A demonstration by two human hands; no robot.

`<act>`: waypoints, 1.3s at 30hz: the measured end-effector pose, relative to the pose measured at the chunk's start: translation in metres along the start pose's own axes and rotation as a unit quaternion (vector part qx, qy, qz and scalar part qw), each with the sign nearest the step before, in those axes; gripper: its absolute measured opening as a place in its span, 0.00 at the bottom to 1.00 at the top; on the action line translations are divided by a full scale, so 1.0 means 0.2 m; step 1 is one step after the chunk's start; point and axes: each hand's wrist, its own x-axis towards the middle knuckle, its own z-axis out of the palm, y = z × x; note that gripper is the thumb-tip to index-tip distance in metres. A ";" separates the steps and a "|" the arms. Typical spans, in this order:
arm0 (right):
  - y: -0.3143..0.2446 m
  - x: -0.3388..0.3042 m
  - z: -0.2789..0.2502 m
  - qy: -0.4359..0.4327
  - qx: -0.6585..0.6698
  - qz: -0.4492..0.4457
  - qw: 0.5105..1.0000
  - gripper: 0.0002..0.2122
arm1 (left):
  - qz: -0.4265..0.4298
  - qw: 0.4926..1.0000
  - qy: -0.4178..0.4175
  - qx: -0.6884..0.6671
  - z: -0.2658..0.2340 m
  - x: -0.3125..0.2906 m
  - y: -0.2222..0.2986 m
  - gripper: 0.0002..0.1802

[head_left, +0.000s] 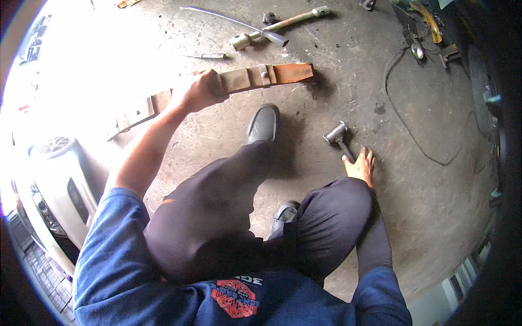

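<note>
A leaf spring (239, 81), rusty with an orange end and clips along it, runs across the floor ahead of my feet. My left hand (198, 91) is closed around its middle, fingers wrapped over the stacked blades. Low by my right knee, my right hand (361, 165) reaches down to a short-handled hammer (337, 133) lying on the concrete. The handle's end lies between my thumb and fingers. Those fingers are stretched and apart, not wrapped round it. My palm hides the rest of the handle.
Beyond the leaf spring lie a long socket wrench bar (283, 24), a pry bar with a grey handle (274, 37) and a screwdriver (212, 56). A dark cable (405, 127) curls over the floor at right, near a work lamp (417, 50). At left stands a white car (62, 185).
</note>
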 end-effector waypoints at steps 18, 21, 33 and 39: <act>0.31 -0.05 0.20 -0.038 -0.010 0.048 0.998 0.60 | -0.007 1.000 -0.017 0.021 0.01 0.04 0.08 0.33; 0.31 -0.05 0.19 -0.030 -0.018 0.047 0.998 0.60 | 0.025 0.999 -0.023 -0.025 0.00 0.06 0.04 0.29; 0.28 -0.05 0.24 -0.042 -0.057 0.054 0.996 0.61 | -0.022 0.995 -0.092 -0.021 -0.10 0.14 -0.02 0.22; 0.27 -0.08 0.22 -0.056 -0.030 0.043 0.997 0.59 | -0.093 0.986 -0.087 -0.105 -0.17 0.21 -0.04 0.23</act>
